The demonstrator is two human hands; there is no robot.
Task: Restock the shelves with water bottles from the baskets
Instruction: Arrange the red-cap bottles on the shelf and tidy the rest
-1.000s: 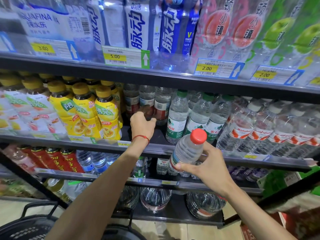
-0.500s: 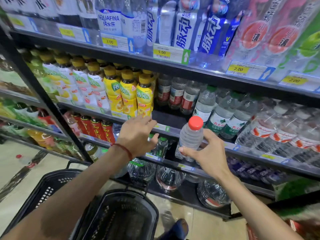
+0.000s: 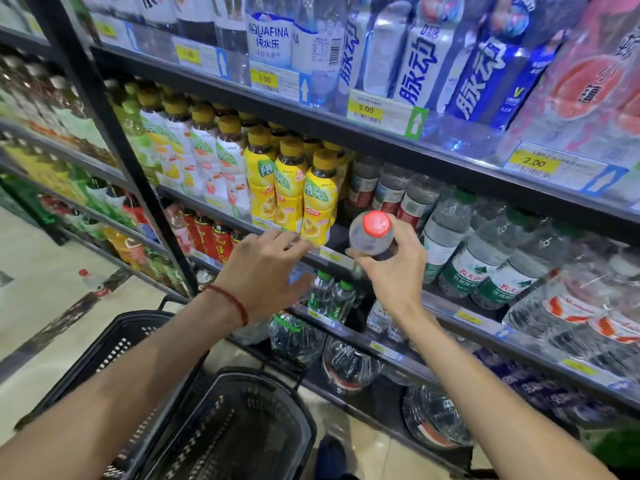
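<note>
Left hand (image 3: 263, 271) drew back; bottle (image 3: 371, 235) stands, apparently upright, in right hand (image 3: 398, 277)

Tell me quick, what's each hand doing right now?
Left hand: open, fingers spread, holding nothing.
Right hand: holding a red-capped bottle.

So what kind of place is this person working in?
Most likely a shop's drinks aisle: black metal shelves packed with bottled drinks, yellow price tags along their edges, and black plastic shopping baskets on the floor.
</note>
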